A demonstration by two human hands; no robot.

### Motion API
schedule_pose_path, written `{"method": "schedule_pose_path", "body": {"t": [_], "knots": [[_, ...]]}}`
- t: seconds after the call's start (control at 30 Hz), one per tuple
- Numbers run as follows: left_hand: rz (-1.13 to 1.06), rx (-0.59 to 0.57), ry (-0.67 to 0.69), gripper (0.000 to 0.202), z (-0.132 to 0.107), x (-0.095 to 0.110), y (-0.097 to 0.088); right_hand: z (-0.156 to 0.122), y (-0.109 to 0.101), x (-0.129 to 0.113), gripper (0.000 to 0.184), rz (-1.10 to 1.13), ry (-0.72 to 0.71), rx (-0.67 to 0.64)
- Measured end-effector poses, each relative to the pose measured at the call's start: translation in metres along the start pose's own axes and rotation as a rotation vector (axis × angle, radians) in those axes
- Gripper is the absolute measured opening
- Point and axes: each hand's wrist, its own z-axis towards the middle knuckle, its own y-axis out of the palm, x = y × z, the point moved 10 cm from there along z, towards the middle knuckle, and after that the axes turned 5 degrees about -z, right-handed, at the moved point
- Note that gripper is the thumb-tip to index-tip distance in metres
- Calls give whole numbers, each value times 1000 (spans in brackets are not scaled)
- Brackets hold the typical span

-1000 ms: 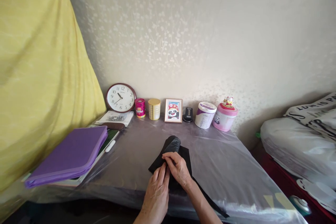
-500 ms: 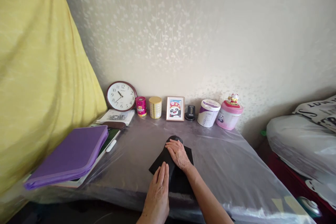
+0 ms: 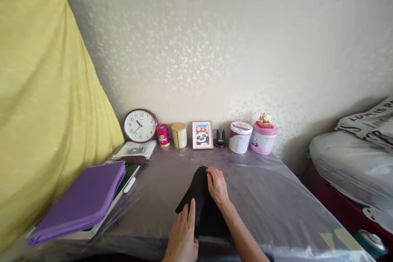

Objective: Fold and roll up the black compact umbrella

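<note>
A black piece of cloth (image 3: 198, 196), folded long and narrow, lies on the plastic-covered table (image 3: 270, 196) near its front edge. My left hand (image 3: 183, 235) rests on its near left part with fingers stretched flat. My right hand (image 3: 217, 186) lies flat on the far right side of the cloth, fingers together and extended toward its top end. Both hands press down on the cloth; neither grips it.
Along the wall stand a round clock (image 3: 140, 125), a pink tin (image 3: 163, 135), a yellow tin (image 3: 179, 135), a panda picture frame (image 3: 202, 134), a white tub (image 3: 240, 136) and a pink jar (image 3: 263, 137). A purple folder (image 3: 82, 200) lies at left, bagged bedding (image 3: 353, 168) at right.
My right hand has slid to the right side of the cloth and lies flat there. The left hand stays at the cloth's near end. The cloth now looks narrower.
</note>
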Motion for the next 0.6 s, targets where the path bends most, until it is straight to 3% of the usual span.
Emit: {"method": "schedule_pose_path", "body": {"t": [0.07, 0.13, 0.33, 0.5, 0.6], "knots": [[21, 20, -1, 89, 0, 0, -6, -19, -4, -8, 27, 90, -63, -21], [37, 53, 2, 87, 0, -2, -13, -33, -8, -2, 26, 147, -27, -24], [-109, 79, 15, 84, 7, -21, -24, -48, -24, 52, 23, 299, 242, 35], [-485, 85, 38, 80, 3, -21, -50, -58, -34, 92, 26, 503, 470, 68], [-838, -62, 25, 79, -8, -15, -59, -65, -29, 104, 27, 735, 613, 61]]}}
